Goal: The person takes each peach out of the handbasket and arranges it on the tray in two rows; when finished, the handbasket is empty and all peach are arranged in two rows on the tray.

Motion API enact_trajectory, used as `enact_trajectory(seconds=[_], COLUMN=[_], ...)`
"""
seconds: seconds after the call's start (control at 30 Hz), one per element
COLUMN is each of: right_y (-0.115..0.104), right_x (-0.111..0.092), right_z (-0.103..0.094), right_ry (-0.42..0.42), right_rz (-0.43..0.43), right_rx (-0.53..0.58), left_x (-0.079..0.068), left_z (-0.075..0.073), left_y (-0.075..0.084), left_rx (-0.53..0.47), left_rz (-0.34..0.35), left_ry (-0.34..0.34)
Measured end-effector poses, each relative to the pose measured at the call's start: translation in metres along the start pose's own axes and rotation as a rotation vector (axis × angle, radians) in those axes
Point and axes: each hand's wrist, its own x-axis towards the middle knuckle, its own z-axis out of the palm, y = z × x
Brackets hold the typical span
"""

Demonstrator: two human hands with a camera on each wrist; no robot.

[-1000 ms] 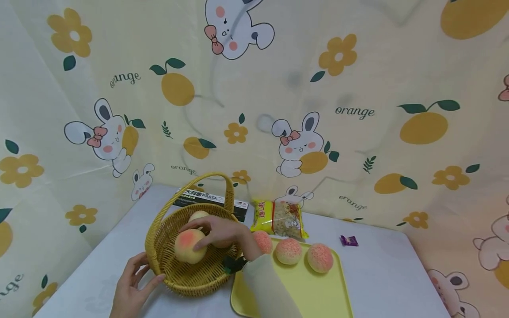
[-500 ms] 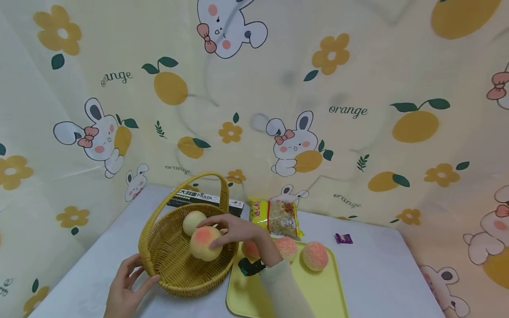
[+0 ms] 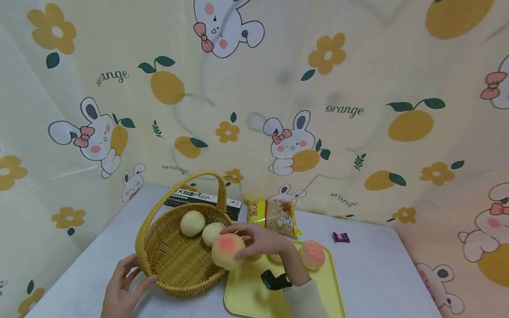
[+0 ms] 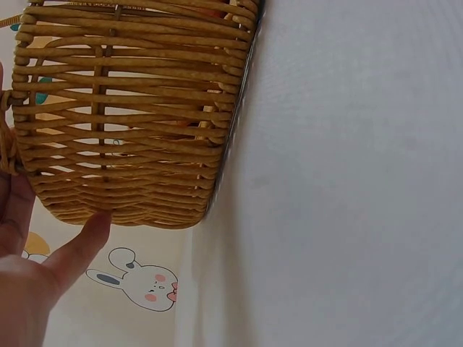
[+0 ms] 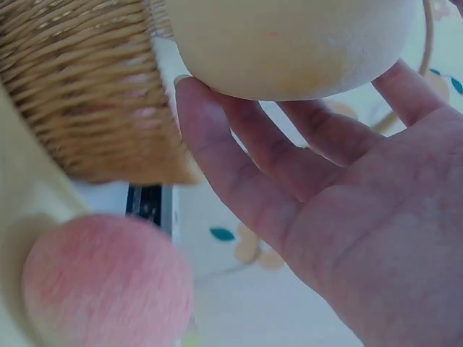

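In the head view my right hand (image 3: pixel 262 240) grips a pale peach (image 3: pixel 228 252) with a pink-red top, over the right rim of a wicker basket (image 3: pixel 175 269). The right wrist view has the same peach (image 5: pixel 289 50) in the curled fingers. My left hand (image 3: pixel 121 289) holds the basket's left rim near the handle base; in the left wrist view its thumb (image 4: pixel 83 249) lies against the woven rim. Two pale peaches, one (image 3: pixel 192 223) behind the other (image 3: pixel 212 234), lie inside the basket. A pinkish peach (image 3: pixel 312 254) sits on the yellow tray (image 3: pixel 254 298), with others partly hidden behind my right hand.
A black pasta box (image 3: pixel 234 211) lies behind the basket. Next to it stands a yellow bag of pasta (image 3: pixel 278 217). A small purple-wrapped candy (image 3: pixel 340 237) is on the white table (image 3: pixel 374 282), right of the tray. A patterned cloth hangs behind.
My right hand has carried the peach rightward, from inside the basket to above its right rim beside the tray. The left hand stays at the basket's rim. The head view has shifted slightly.
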Motion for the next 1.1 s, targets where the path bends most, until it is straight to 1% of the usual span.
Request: enact_trajectory(seconds=[0.23,0.33,0.43,0.53,0.63,0.73,0.83,0.97,1.1], right_y=[0.011,0.014,0.014,0.015,0.019,0.022,0.025,0.029,0.033], right_x=[-0.033,-0.043,-0.05,-0.057,-0.061,-0.061,-0.06,-0.06,-0.061], right_z=[0.003,0.004,0.004,0.004,0.006,0.008,0.011,0.014,0.017], right_ry=[0.046,0.049,0.05,0.059,0.062,0.042,0.012,-0.01,-0.019], right_rz=[0.007,0.001,0.017,0.047,0.068,0.08,0.091,0.12,0.149], right_rx=[0.005,0.016,0.023,0.001,-0.025,-0.015,0.01,0.008,0.019], left_x=[-0.001,-0.001,-0.001,-0.001,0.0,0.0,0.0,0.0,-0.001], left_z=[-0.001,-0.001,-0.002,-0.001,-0.001,0.0,0.0,0.001,0.0], left_y=[0.003,0.004,0.004,0.002,0.002,0.004,0.004,0.005,0.006], left_rx=[0.013,0.009,0.005,0.007,0.012,0.016,0.02,0.017,0.02], left_rz=[0.021,0.026,0.026,0.024,0.012,0.0,0.006,0.017,-0.013], left_ry=[-0.001,0.011,0.018,0.013,0.003,0.0,0.004,0.017,0.025])
